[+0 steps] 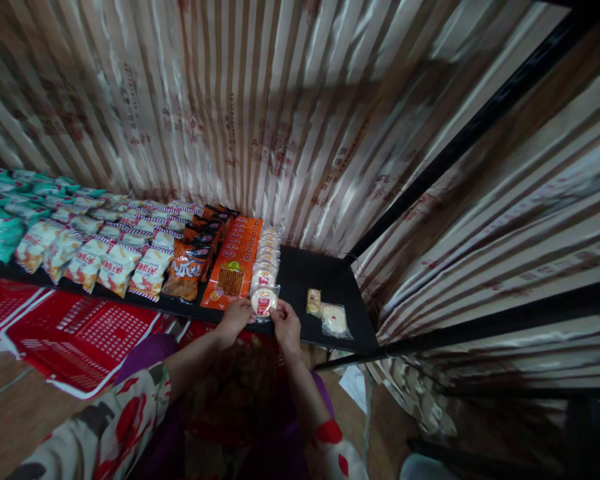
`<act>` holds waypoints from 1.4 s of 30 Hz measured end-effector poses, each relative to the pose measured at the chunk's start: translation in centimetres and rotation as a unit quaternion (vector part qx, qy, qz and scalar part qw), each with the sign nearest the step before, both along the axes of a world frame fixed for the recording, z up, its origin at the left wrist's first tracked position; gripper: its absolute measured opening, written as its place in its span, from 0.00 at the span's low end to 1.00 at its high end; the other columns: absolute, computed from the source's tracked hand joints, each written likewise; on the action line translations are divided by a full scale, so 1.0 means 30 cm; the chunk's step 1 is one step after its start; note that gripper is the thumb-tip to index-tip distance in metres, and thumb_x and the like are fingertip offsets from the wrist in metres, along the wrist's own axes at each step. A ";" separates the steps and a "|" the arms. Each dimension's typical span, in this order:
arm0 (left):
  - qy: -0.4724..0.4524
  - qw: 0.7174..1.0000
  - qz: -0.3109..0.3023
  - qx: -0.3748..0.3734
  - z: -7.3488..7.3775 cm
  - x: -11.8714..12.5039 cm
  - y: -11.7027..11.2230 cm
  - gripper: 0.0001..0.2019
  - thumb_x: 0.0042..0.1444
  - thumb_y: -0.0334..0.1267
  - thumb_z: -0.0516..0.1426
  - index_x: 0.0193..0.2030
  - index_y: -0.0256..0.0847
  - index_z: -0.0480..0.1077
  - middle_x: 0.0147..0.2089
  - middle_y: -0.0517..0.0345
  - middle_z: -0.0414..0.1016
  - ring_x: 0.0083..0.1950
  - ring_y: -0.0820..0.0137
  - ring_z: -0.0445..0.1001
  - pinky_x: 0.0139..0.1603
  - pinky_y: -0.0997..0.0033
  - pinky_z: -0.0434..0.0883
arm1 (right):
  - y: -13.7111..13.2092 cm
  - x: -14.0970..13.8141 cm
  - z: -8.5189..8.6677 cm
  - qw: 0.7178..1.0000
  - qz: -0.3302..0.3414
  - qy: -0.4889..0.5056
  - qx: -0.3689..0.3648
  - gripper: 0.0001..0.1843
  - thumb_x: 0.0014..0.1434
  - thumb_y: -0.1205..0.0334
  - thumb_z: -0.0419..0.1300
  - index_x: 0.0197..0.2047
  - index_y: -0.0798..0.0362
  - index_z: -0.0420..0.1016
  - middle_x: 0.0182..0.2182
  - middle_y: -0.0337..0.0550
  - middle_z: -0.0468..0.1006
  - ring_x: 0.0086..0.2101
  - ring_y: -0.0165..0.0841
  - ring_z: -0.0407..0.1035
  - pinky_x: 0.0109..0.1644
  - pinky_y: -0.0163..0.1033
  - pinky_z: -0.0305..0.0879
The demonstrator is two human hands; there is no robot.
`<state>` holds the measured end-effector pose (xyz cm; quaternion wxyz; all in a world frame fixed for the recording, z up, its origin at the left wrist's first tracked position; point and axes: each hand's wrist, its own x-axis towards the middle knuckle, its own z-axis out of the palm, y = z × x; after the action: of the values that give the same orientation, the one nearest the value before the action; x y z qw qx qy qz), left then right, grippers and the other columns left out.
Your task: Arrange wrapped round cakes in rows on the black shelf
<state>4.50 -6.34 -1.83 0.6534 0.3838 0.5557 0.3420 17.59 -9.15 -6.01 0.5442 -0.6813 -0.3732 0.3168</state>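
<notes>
A round, pale packaged cracker (264,303) with a red label lies at the front end of a row of similar packs on the black shelf. My left hand (237,319) pinches its left edge, and my right hand (285,325) grips the right edge. Behind it, the row of round packs (267,257) runs back to the wall. Directly left of this row lies a long orange snack packet (233,263). To the right, a small yellow pack (314,301) and a white clear-wrapped pack (335,320) rest on the shelf.
Orange-brown snack bags (184,270), white snack bags (119,267) and teal bags (1,233) fill the shelf leftward. Red baskets (80,340) stand below. A black shelf post (430,167) slants up on the right, with striped sheeting (290,120) behind.
</notes>
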 end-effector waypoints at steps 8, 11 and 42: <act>-0.022 0.999 0.012 -0.027 -0.003 0.013 0.029 0.06 0.46 0.22 0.54 0.25 0.34 0.70 0.22 0.60 0.71 0.26 0.77 0.69 0.32 0.80 0.70 | 0.035 0.012 -0.041 0.999 0.005 -0.037 -0.008 0.17 0.45 0.59 0.57 0.39 0.54 0.73 0.30 0.41 0.75 0.28 0.30 0.69 0.36 0.36 0.67; -0.016 0.999 0.012 -0.026 -0.002 0.017 0.036 0.07 0.47 0.22 0.53 0.26 0.34 0.70 0.23 0.60 0.71 0.26 0.78 0.70 0.31 0.81 0.69 | 0.042 0.013 -0.042 0.998 0.010 -0.058 -0.020 0.16 0.47 0.59 0.56 0.40 0.54 0.73 0.31 0.41 0.76 0.30 0.31 0.70 0.37 0.36 0.68; 0.017 1.000 -0.010 -0.015 -0.039 0.035 0.119 0.08 0.50 0.23 0.52 0.28 0.33 0.71 0.26 0.56 0.75 0.28 0.76 0.73 0.34 0.80 0.70 | 0.106 0.008 -0.008 0.978 -0.010 -0.197 -0.061 0.17 0.50 0.59 0.56 0.42 0.54 0.74 0.33 0.44 0.74 0.32 0.32 0.68 0.42 0.36 0.63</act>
<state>5.55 -2.76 -3.01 0.6530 0.3854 0.5681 0.3198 17.84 -5.96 -6.25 0.4202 -0.7660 -0.4465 0.1931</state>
